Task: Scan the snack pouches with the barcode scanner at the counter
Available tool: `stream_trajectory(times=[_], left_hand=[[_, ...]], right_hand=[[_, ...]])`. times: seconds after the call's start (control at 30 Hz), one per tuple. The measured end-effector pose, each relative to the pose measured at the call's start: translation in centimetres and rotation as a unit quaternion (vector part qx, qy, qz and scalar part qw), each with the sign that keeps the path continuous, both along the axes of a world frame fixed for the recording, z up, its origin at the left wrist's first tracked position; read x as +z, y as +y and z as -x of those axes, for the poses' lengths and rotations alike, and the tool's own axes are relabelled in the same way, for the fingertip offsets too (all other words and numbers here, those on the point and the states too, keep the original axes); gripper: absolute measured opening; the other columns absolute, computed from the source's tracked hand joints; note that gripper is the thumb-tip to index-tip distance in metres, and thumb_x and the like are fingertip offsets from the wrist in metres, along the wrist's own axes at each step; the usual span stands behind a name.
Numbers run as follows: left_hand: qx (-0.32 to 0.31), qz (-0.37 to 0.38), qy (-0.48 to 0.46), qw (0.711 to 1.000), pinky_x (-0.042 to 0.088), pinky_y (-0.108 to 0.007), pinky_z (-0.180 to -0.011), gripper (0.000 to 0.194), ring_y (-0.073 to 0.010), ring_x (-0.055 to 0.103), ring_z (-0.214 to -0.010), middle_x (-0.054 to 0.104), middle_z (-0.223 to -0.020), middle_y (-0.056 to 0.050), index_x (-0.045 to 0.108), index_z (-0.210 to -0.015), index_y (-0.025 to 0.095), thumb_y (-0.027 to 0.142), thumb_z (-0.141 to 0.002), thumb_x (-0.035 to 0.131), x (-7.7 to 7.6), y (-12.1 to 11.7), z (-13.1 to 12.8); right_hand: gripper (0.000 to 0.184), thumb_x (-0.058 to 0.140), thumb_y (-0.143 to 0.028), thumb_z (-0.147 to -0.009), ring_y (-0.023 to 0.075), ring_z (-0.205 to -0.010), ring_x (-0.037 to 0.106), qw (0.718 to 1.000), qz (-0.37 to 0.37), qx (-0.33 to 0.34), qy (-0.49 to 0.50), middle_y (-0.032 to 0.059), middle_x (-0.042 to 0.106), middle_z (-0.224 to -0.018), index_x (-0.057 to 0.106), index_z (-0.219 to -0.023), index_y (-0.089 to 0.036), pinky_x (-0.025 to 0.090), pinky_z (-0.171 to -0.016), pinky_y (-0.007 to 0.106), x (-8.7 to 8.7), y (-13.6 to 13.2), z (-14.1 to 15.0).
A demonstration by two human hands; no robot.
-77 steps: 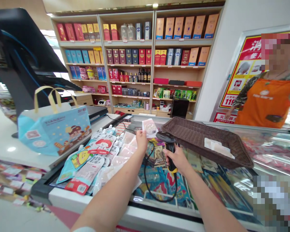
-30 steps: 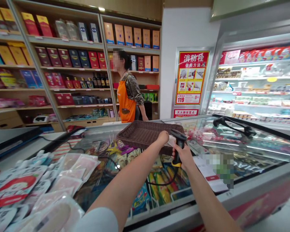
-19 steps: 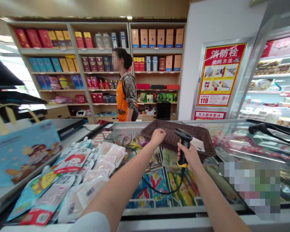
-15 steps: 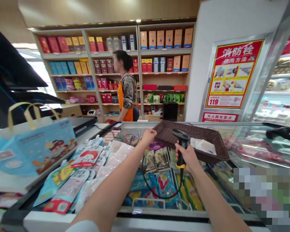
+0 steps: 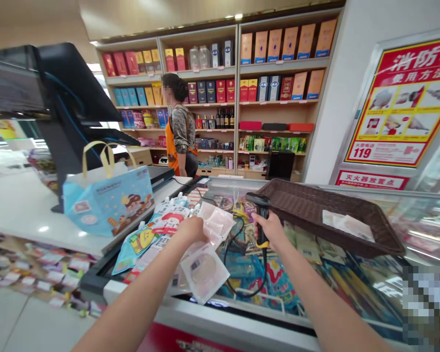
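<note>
My right hand (image 5: 272, 228) is wrapped round the handle of a black and yellow barcode scanner (image 5: 263, 215), held upright over the glass-topped freezer (image 5: 238, 304). My left hand (image 5: 192, 229) is down on a pile of flat clear packets (image 5: 217, 221). Its fingers are curled and partly hidden, closed on one of these packets. Another flat packet (image 5: 205, 274) with a barcode label lies nearer me, by the freezer's front edge. Left of the hand are spouted pouches (image 5: 141, 242) with cartoon prints. Two or so white packets (image 5: 346, 225) lie in the brown wicker basket (image 5: 297, 208).
A blue paper bag (image 5: 110, 200) stands on the white counter (image 5: 25, 200) at left, before a black till screen (image 5: 77, 83). The scanner's cable (image 5: 225, 259) loops over the freezer. A person in an orange apron (image 5: 170, 146) stands beyond, before shelves of boxes (image 5: 205, 93).
My left hand carried a packet to the basket, let go there, and came back left to the pile. The scanner stays in my right hand. The co-worker walked leftward; my view swung right, then left.
</note>
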State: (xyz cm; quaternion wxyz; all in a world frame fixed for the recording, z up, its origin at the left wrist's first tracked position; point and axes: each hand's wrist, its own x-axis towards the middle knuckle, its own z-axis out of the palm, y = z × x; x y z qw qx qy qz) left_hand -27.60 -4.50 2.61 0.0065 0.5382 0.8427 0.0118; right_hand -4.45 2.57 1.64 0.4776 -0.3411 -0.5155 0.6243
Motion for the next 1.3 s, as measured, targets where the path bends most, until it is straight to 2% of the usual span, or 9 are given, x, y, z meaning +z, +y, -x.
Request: stream_trajectory(times=[0.1,0.2,0.33,0.53,0.7,0.8,0.9,1.13,1.3], left_hand=[[-0.015,0.016,0.024,0.999,0.05,-0.035,-0.083,0.045,-0.0325,0.064,-0.101,0.066,-0.112,-0.02,0.072,-0.093,0.015,0.036,-0.054,0.08,-0.3,-0.2,-0.6],[-0.02,-0.003,-0.001,1.0,0.049,-0.035,-0.081,0.028,-0.0313,0.066,-0.097,0.069,-0.1,-0.017,0.07,-0.084,0.016,0.025,-0.059,0.076,-0.3,0.4,-0.3],[-0.018,-0.107,-0.087,0.99,0.047,-0.032,-0.076,0.007,-0.0241,0.065,-0.085,0.069,-0.083,-0.009,0.064,-0.08,0.019,0.019,-0.075,0.059,0.0,2.2,0.5],[0.031,-0.357,-0.189,0.914,0.044,-0.03,-0.075,0.01,-0.02,0.061,-0.081,0.064,-0.081,-0.006,0.055,-0.085,0.018,0.022,-0.085,0.046,1.0,7.3,-0.5],[0.045,-0.456,-0.255,0.852,0.043,-0.03,-0.074,0.006,-0.0191,0.058,-0.076,0.058,-0.073,-0.002,0.05,-0.08,0.02,0.023,-0.083,0.046,-0.2,10.3,-2.1],[0.039,-0.476,-0.277,0.834,0.043,-0.03,-0.074,0.005,-0.0191,0.057,-0.076,0.058,-0.075,-0.003,0.049,-0.08,0.02,0.023,-0.083,0.046,-1.2,10.5,-2.2],[0.05,-0.48,-0.281,0.83,0.043,-0.03,-0.074,0.006,-0.0193,0.057,-0.076,0.059,-0.077,-0.004,0.049,-0.081,0.02,0.023,-0.083,0.045,-1.5,10.2,-1.9],[0.068,-0.444,-0.26,0.855,0.044,-0.031,-0.08,0.013,-0.019,0.057,-0.084,0.061,-0.085,-0.006,0.052,-0.087,0.019,0.024,-0.087,0.04,-0.6,9.6,-2.0],[0.077,-0.433,-0.26,0.86,0.044,-0.031,-0.082,0.017,-0.0195,0.059,-0.087,0.062,-0.088,-0.006,0.054,-0.092,0.018,0.025,-0.088,0.039,-0.5,9.5,-2.2]], right_hand=[[0.038,0.075,-0.034,-0.056,0.0089,-0.035,0.046,1.0,0.008,-0.005,-0.016,-0.0089,0.051,-0.045,0.048,-0.079,-0.02,0.041,-0.032,0.02,-0.5,-0.3,0.3],[0.035,0.072,-0.033,-0.057,0.0083,-0.034,0.044,1.0,0.015,-0.006,-0.019,-0.0093,0.05,-0.045,0.048,-0.079,-0.02,0.04,-0.031,0.02,-0.8,-0.5,0.1],[0.033,0.072,-0.033,-0.06,0.0081,-0.034,0.043,1.0,0.019,0.002,-0.021,-0.0087,0.05,-0.046,0.048,-0.078,-0.02,0.04,-0.032,0.021,-1.0,-0.5,-0.4],[0.036,0.072,-0.035,-0.062,0.0093,-0.037,0.048,0.999,-0.005,0.037,-0.034,-0.0088,0.052,-0.05,0.046,-0.083,-0.021,0.042,-0.035,0.022,-1.4,-0.5,-1.1],[0.037,0.071,-0.037,-0.061,0.0086,-0.036,0.047,0.995,-0.013,0.066,-0.077,-0.0097,0.052,-0.049,0.045,-0.082,-0.021,0.043,-0.036,0.022,-2.2,-0.5,-1.3],[0.038,0.07,-0.039,-0.06,0.0097,-0.037,0.048,0.994,-0.013,0.054,-0.095,-0.0096,0.051,-0.048,0.044,-0.081,-0.022,0.042,-0.035,0.022,-2.5,-0.5,-1.1],[0.038,0.07,-0.04,-0.061,0.01,-0.036,0.047,0.993,-0.017,0.052,-0.107,-0.0094,0.051,-0.047,0.043,-0.081,-0.022,0.042,-0.034,0.022,-2.8,-0.5,-0.9],[0.033,0.069,-0.036,-0.062,0.0097,-0.036,0.047,0.99,-0.037,0.078,-0.112,-0.0095,0.051,-0.048,0.047,-0.081,-0.021,0.042,-0.034,0.022,-3.1,-0.5,-1.0],[0.034,0.069,-0.036,-0.063,0.0097,-0.036,0.048,0.988,-0.04,0.095,-0.112,-0.0097,0.051,-0.048,0.05,-0.085,-0.02,0.042,-0.034,0.021,-3.3,-0.5,-1.0]])
